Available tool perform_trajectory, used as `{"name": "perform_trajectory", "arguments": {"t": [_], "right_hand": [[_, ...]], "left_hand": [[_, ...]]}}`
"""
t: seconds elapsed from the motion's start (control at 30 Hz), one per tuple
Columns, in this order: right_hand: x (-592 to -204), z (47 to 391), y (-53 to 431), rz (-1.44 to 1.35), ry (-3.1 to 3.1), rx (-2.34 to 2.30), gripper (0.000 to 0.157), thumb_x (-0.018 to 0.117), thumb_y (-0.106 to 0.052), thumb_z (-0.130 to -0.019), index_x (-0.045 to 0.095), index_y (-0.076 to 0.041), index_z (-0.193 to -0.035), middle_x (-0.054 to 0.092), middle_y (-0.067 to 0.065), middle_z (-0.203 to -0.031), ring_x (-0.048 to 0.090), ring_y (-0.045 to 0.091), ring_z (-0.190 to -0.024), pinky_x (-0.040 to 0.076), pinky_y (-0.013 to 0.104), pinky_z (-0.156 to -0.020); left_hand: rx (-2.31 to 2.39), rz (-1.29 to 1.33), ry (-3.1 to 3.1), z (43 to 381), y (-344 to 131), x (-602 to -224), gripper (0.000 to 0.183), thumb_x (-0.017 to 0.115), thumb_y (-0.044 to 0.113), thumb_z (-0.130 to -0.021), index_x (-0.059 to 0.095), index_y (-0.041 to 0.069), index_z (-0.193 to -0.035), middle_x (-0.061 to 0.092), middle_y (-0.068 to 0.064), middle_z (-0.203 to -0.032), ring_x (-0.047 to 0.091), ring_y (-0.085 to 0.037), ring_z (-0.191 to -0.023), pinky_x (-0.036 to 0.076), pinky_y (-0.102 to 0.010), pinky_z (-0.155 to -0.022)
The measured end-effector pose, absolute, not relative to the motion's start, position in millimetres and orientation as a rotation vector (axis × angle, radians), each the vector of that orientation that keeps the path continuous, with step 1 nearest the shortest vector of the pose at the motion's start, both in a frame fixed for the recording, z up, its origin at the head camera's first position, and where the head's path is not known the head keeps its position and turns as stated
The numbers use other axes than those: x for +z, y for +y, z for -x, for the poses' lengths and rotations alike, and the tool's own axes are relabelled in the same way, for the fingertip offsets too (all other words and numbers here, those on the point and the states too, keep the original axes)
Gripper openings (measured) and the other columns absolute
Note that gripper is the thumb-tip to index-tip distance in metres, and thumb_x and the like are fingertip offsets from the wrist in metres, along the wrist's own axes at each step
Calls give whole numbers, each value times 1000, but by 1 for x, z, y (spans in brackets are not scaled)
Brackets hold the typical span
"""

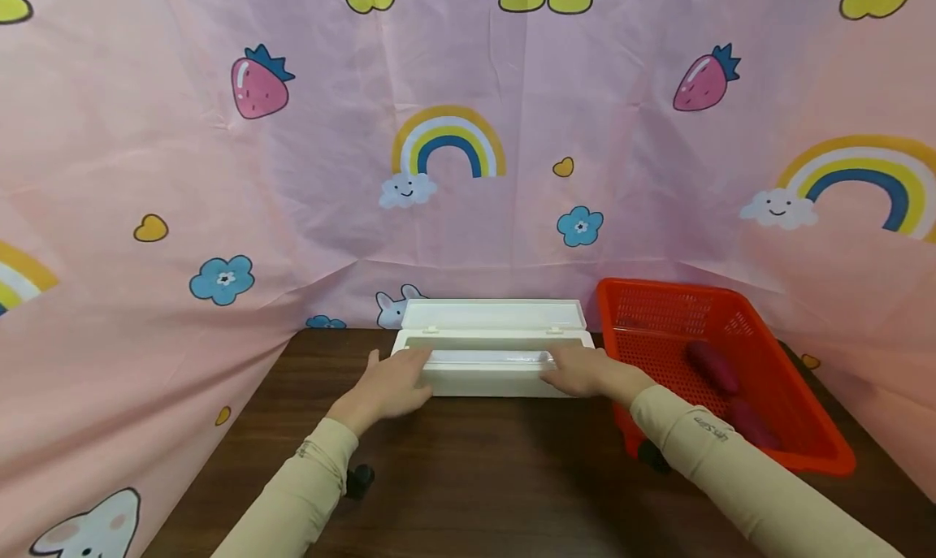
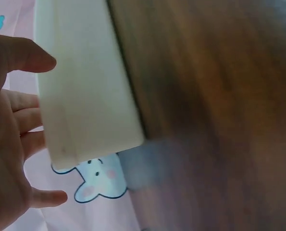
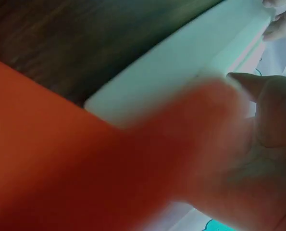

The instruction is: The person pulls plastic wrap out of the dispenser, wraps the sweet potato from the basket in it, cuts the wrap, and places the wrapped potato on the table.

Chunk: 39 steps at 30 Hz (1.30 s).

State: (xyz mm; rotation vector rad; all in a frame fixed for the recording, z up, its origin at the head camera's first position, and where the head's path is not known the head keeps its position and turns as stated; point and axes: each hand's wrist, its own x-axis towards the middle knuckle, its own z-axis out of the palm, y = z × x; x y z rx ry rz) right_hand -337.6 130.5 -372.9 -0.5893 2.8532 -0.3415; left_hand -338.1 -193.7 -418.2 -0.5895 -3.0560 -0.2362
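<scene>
One line of small dark lettering (image 1: 712,430) stands on the pale right sleeve (image 1: 775,493), toward four o'clock from the middle of the head view; it is too small to read surely. The left sleeve (image 1: 281,505), between seven and eight o'clock, bears a smaller dark mark (image 1: 302,448), also illegible.

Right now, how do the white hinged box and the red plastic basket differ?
The white hinged box is narrow and solid-walled; the red plastic basket is broader and perforated. The box has a raised lid; the basket shows none. Both stand open on the dark wood-grain table.
</scene>
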Motion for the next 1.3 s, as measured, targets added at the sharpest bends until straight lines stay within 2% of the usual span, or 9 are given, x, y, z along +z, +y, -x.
{"name": "perform_trajectory", "arguments": {"t": [0.1, 0.2, 0.33, 0.43, 0.53, 0.73, 0.83, 1.03, 1.3], "right_hand": [[-362, 342, 131, 634, 2828, -348, 33, 55, -27, -100, 59, -1, -121, 67, 13, -106, 62, 27, -99, 50, 51, -88], [-356, 347, 130, 654, 2810, -326, 44, 54, -24, -100, 56, 6, -133, 67, 21, -124, 63, 34, -116, 49, 50, -102], [-355, 352, 130, 632, 2806, -298, 55, 53, -25, -101, 48, 8, -144, 57, 26, -144, 54, 41, -134, 42, 52, -113], [-357, 357, 132, 646, 2804, -292, 52, 55, -24, -100, 51, 8, -141, 61, 25, -138, 57, 39, -129, 44, 52, -111], [-359, 363, 133, 679, 2789, -297, 40, 55, -21, -100, 59, 6, -128, 67, 18, -116, 62, 32, -111, 50, 47, -100], [-360, 374, 130, 671, 2728, -262, 36, 51, -14, -99, 61, 7, -126, 65, 19, -122, 59, 33, -112, 47, 48, -105], [-362, 378, 127, 675, 2731, -205, 31, 49, -9, -97, 65, 6, -119, 66, 18, -114, 59, 30, -102, 49, 46, -100], [-367, 382, 126, 622, 2814, -146, 25, 57, -8, -93, 73, 0, -111, 71, 13, -107, 62, 27, -95, 53, 44, -93], [-370, 384, 134, 641, 2926, -192, 18, 65, -7, -84, 79, -8, -95, 75, 8, -97, 60, 22, -80, 56, 40, -78]], "left_hand": [[-227, 582, -3057, 342, -191, -408, 71, 63, 37, -94, 42, 6, -153, 57, -14, -147, 54, -33, -137, 20, -80, -110], [-201, 572, -3073, 345, -189, -401, 73, 62, 40, -94, 40, 6, -155, 57, -14, -147, 57, -34, -134, 23, -78, -109], [-205, 552, -3089, 347, -187, -398, 71, 58, 40, -97, 38, 6, -156, 55, -13, -150, 56, -36, -134, 27, -79, -107], [-236, 534, -3096, 349, -187, -396, 64, 51, 37, -100, 41, 5, -154, 56, -14, -150, 56, -38, -134, 26, -80, -107], [-253, 522, -3106, 353, -188, -396, 56, 43, 34, -103, 47, 4, -149, 58, -14, -147, 57, -40, -131, 26, -80, -107], [-279, 521, -3148, 361, -187, -398, 53, 38, 29, -104, 48, 5, -150, 55, -14, -150, 53, -41, -137, 25, -79, -108], [-283, 524, -3167, 364, -186, -401, 51, 37, 27, -106, 47, 5, -151, 53, -14, -152, 50, -41, -139, 25, -78, -108], [-332, 526, -3120, 371, -188, -405, 42, 44, 24, -105, 58, 9, -142, 66, -11, -136, 63, -36, -120, 38, -69, -99], [-405, 539, -3009, 377, -193, -407, 30, 60, 25, -100, 73, 15, -125, 74, -5, -123, 69, -25, -100, 48, -50, -85]]}}
